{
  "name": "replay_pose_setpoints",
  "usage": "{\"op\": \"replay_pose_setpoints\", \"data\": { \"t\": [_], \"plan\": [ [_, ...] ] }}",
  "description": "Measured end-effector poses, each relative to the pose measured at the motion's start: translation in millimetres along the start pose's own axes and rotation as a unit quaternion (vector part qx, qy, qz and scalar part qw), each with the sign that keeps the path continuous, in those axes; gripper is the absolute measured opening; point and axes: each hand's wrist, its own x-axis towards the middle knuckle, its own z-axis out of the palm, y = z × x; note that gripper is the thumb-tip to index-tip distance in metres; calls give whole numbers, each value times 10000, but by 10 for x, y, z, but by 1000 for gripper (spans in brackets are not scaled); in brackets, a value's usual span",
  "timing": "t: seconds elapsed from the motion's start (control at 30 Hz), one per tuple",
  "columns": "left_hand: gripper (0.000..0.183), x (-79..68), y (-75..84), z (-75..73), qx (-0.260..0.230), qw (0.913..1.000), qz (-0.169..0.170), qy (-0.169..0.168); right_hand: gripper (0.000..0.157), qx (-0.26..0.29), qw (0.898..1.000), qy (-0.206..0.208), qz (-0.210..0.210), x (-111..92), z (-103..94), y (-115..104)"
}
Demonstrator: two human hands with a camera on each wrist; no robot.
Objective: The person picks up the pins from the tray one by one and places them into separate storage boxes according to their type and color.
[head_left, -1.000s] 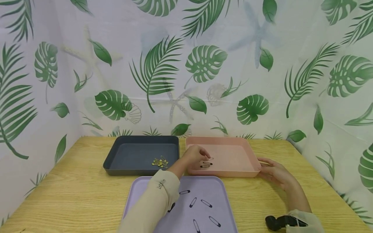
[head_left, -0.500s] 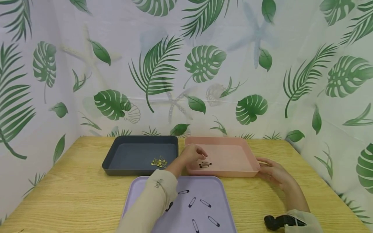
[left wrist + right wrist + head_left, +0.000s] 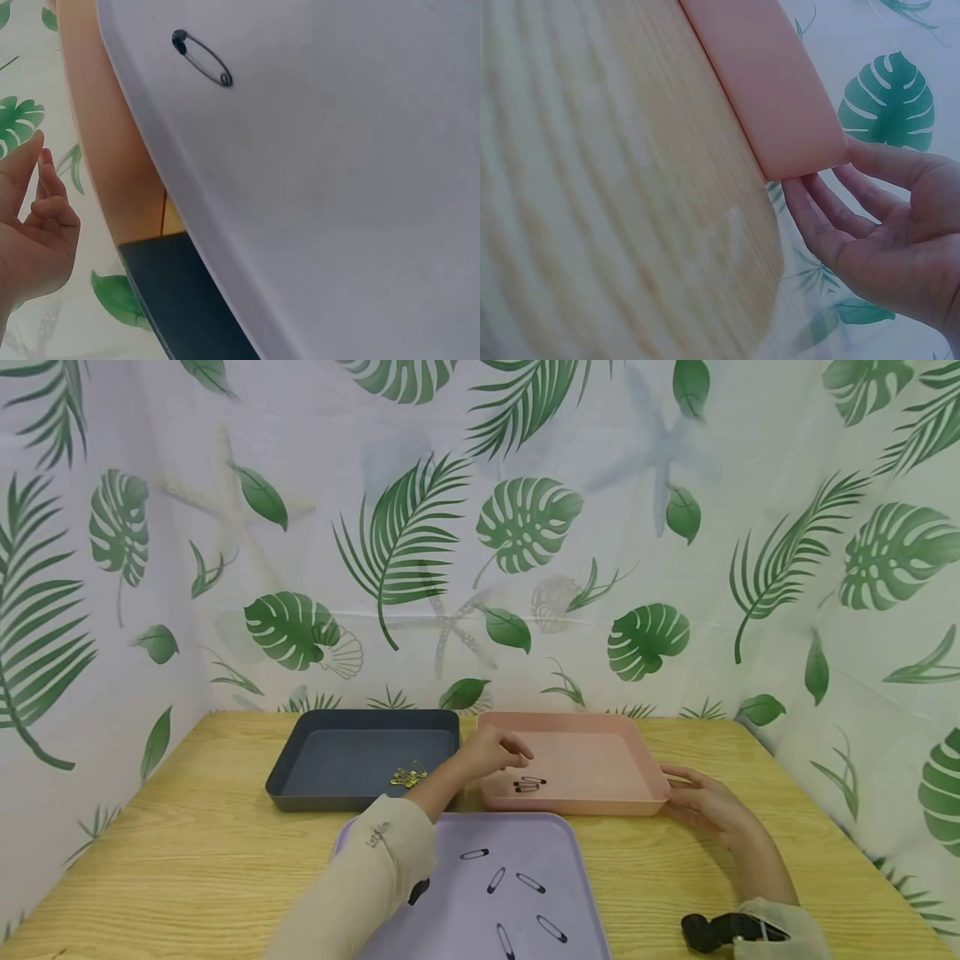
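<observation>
My left hand (image 3: 491,753) hovers over the left end of the pink tray (image 3: 592,806), its fingers loosely bent with nothing between them. In the left wrist view the same hand (image 3: 41,217) shows at the left edge. Just below its fingertips, a few black safety pins (image 3: 530,785) lie in the pink tray. My right hand (image 3: 708,802) touches that tray's right front corner with extended fingers; the right wrist view shows the fingertips (image 3: 791,187) against the corner. Nearer to me, several black safety pins (image 3: 530,882) lie spread over a purple tray (image 3: 573,852).
A dark grey tray (image 3: 322,803) stands left of the pink one and holds a small pile of gold safety pins (image 3: 408,775). The left forearm crosses the purple tray and hides part of it. A leaf-patterned cloth (image 3: 465,568) hangs behind the wooden table (image 3: 180,860).
My left hand has lifted away from the pins in the pink tray and drawn slightly left, its forearm shifting left too. My right hand stays at the tray's corner.
</observation>
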Motion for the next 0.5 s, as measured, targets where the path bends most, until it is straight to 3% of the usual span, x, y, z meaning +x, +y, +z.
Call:
{"op": "replay_pose_setpoints", "data": {
  "t": [0.5],
  "plan": [
    [14, -256, -8, -204, 373, 9992, 70, -108, 58, 199, 9996, -147, -166, 13, -32, 32]
  ]
}}
